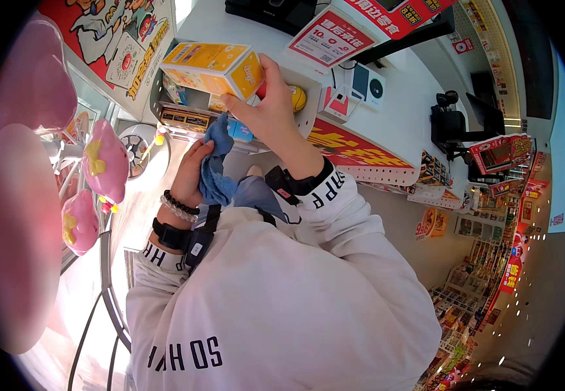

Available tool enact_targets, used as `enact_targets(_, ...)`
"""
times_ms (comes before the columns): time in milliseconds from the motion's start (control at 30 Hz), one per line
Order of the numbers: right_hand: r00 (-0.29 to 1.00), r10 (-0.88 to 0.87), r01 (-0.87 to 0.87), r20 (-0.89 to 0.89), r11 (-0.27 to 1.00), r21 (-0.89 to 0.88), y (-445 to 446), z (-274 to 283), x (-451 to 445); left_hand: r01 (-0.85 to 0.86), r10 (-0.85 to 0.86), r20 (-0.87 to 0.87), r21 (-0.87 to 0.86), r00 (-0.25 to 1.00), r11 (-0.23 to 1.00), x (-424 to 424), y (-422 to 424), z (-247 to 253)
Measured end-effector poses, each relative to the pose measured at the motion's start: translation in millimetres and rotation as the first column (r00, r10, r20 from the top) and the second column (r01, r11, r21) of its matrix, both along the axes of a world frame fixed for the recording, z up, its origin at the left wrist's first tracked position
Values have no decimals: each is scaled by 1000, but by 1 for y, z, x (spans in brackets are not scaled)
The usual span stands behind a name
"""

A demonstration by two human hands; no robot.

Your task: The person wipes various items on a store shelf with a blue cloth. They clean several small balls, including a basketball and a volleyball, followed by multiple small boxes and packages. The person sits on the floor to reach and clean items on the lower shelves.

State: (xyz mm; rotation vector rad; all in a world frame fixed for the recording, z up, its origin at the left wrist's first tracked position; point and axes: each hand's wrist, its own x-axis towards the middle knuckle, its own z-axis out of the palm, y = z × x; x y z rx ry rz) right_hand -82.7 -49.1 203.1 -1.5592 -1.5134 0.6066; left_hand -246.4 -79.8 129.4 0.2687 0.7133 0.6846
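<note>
My right hand [268, 107] grips one end of a yellow cardboard box [209, 68], thumb on the near face and fingers around the end. The box is held tilted over a grey open-topped bin [307, 83] on the counter's edge. In my left hand [189, 171] is a crumpled blue cloth [216, 166], hanging below the box and in front of the bin. Inside the bin a yellow ball [297, 98] shows beside my right wrist, along with small packages partly hidden by the box and my hand. Light blue boxes [239, 130] sit at the bin's near side.
Pink balloons [104, 156] crowd the left, with a round white stand [143, 149] behind them. On the white counter [400, 122] are a red-and-white sign [331, 39], a clear-cased box [338, 101] and a black device [272, 12]. Stocked store shelves [478, 254] line the right.
</note>
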Motion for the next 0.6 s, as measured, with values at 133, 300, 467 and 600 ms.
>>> enact_targets(133, 918, 120, -150, 377, 987, 50, 39, -16, -5, -161, 158, -126, -17, 979, 987, -30, 0, -17)
enact_targets(300, 862, 114, -141, 494, 990, 17, 63, -39, -4, -259, 252, -167, -22, 953, 966, -51, -8, -36)
enact_targets(467, 817, 171, -158, 551, 985, -72, 83, -52, -12, -269, 261, -154, -32, 953, 963, -64, -14, -54)
enact_targets(600, 748, 227, -147, 624, 973, -177, 95, -56, -17, -343, 328, -188, -55, 926, 938, -65, -14, -59)
